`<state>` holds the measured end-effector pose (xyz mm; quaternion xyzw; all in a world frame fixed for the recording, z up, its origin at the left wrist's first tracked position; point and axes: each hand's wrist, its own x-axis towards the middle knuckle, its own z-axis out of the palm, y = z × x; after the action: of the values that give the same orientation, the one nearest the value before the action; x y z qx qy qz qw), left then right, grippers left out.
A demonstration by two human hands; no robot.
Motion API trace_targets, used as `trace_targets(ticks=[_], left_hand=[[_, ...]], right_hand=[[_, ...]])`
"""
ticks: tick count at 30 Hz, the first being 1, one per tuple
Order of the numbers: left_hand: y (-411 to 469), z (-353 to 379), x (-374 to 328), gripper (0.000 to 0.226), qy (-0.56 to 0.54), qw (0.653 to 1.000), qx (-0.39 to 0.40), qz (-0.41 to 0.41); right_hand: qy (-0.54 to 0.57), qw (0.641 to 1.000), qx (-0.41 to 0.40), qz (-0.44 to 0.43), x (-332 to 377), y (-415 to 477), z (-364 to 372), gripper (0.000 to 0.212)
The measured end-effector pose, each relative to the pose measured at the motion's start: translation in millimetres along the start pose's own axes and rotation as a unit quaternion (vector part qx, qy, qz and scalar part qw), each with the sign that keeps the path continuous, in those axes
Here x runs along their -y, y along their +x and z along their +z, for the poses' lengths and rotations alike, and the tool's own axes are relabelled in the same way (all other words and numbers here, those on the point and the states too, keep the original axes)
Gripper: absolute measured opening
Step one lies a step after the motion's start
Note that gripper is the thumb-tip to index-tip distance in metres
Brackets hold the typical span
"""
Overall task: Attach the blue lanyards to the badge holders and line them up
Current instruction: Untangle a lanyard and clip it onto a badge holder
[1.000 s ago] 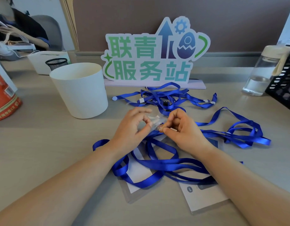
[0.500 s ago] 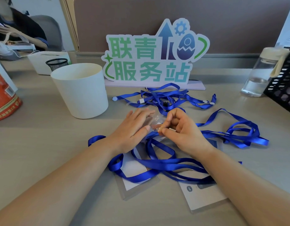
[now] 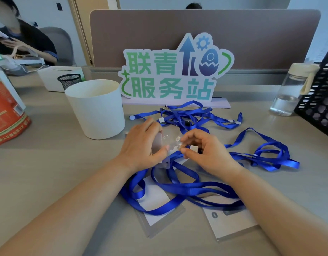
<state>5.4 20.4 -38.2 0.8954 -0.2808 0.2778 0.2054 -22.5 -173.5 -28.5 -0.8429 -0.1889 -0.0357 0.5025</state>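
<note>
Head view. Chg since 0.5 s back: left hand (image 3: 141, 146) has slid up over the clear badge holder (image 3: 162, 145), fingers now curled round it, off the table mid-centre. Right hand (image 3: 205, 152) pinches the white lanyard clip (image 3: 194, 148) just beside holder's slot. Blue lanyard (image 3: 178, 189) trails toward near edge. Advice: steady holder, feed clip square thru slot, keep strap untwisted.

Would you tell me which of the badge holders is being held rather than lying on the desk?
The clear badge holder gripped by the left hand; the other two lie flat nearer the person, under blue lanyards.
</note>
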Motion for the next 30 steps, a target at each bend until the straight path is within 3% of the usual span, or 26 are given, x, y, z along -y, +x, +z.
trace_targets(ticks=[3,7,10,12,13,15,20,25,30], left_hand=[[1.0,-4.9,-0.8,0.027,-0.048,0.998,-0.051,-0.006],[2.9,-10.0,-1.8,0.038,-0.114,0.974,-0.148,-0.128],[4.2,-11.7,0.1,0.028,-0.191,0.965,-0.087,-0.16],[5.1,-14.5,-4.1,0.009,-0.269,0.948,-0.012,-0.169],[5.6,-15.1,-6.8,0.014,-0.3,0.938,0.018,-0.174],[6.2,-15.4,-11.5,0.026,-0.335,0.923,0.07,-0.175],[6.0,-17.2,-21.0,0.01,-0.34,0.915,0.119,-0.18],[6.1,-16.5,-28.0,0.023,-0.392,0.893,0.117,-0.186],[7.6,-15.6,-30.6,0.031,-0.377,0.899,0.065,-0.214]], right_hand=[[-0.016,1.0,-0.012,0.019,4.2,4.9,-6.3,0.028],[0.183,0.982,-0.034,0.044,27.1,18.7,-12.1,0.023],[0.395,0.916,-0.047,0.046,46.3,37.2,-10.7,0.019],[0.486,0.872,-0.045,0.035,57.3,49.7,-6.7,0.018],[0.509,0.859,-0.041,0.034,63.3,54.4,-4.0,0.019],[0.533,0.845,-0.03,0.04,73.2,60.9,2.6,0.021],[0.567,0.823,-0.011,0.039,86.5,65.6,13.4,0.021],[0.574,0.818,0.006,0.041,85.9,65.2,13.4,0.021],[0.571,0.82,0.014,0.038,85.8,64.4,10.6,0.021]])
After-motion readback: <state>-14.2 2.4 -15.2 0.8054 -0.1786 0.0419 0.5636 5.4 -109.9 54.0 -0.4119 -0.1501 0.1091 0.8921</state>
